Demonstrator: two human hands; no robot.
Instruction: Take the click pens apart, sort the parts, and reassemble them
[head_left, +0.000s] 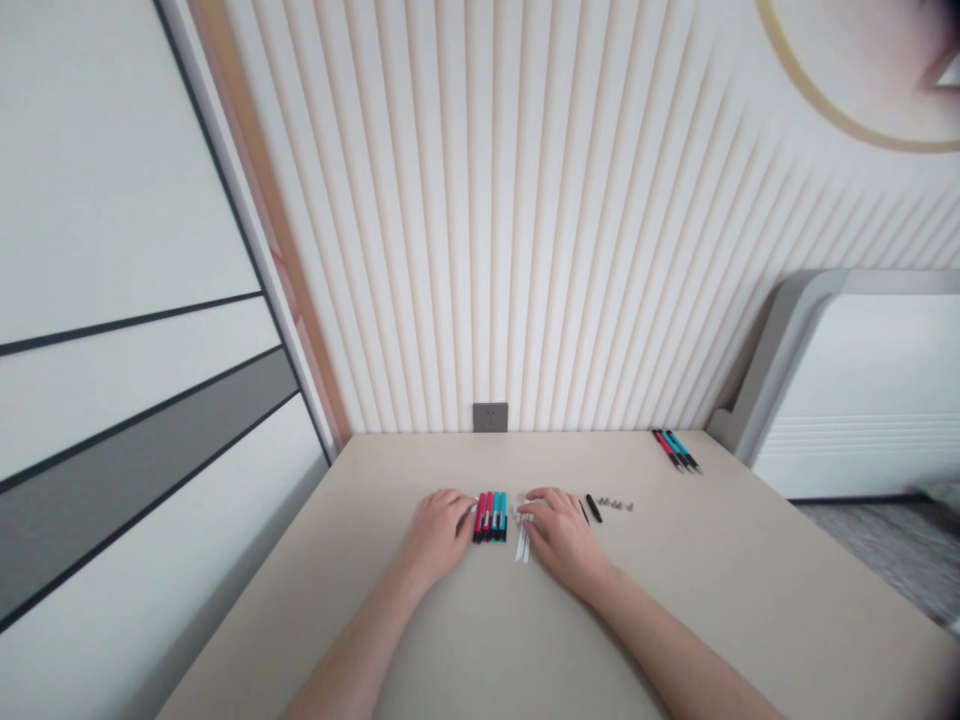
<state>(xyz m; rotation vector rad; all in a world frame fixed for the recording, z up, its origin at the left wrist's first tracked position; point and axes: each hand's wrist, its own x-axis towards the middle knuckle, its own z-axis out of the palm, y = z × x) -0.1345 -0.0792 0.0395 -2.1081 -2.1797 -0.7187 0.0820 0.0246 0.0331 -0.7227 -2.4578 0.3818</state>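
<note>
My left hand (439, 528) rests knuckles-up on the beige table (675, 600), fingers curled, its fingertips against a row of red and teal pen barrels (490, 516). My right hand (559, 530) lies just right of that row, fingers bent over thin white refills (521, 545) that stick out below its fingertips. Whether either hand actually grips a piece is hidden by the fingers. A black pen part (593, 508) lies right beside my right hand.
Several tiny grey pieces (616, 505) lie in a line to the right of the black part. Assembled red and teal pens (676, 450) lie at the back right by the ribbed wall. A grey socket (490, 417) sits in the wall. A white cabinet (855, 390) stands right.
</note>
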